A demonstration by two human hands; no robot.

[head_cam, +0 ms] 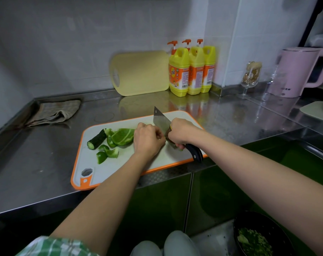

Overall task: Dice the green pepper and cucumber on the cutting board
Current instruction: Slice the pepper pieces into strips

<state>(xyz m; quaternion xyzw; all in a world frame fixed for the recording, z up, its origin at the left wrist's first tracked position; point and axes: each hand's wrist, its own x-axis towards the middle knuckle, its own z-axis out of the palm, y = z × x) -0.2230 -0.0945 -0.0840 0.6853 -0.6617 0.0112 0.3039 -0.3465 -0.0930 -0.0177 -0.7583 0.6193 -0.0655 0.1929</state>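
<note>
On the board [120,169], right hand [181,131] around cleaver [160,124]

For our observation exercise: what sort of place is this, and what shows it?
Probably a home kitchen: a stainless steel counter holds a white, orange-rimmed cutting board with cut green pepper pieces, three yellow pump bottles of detergent stand behind it, and a pink electric kettle sits at right.

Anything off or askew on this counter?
Board sits right at the counter's front edge, possibly overhanging; the knife handle juts past it. Cloth lies crumpled at the back left. Bowl of chopped greens sits below the counter.
</note>
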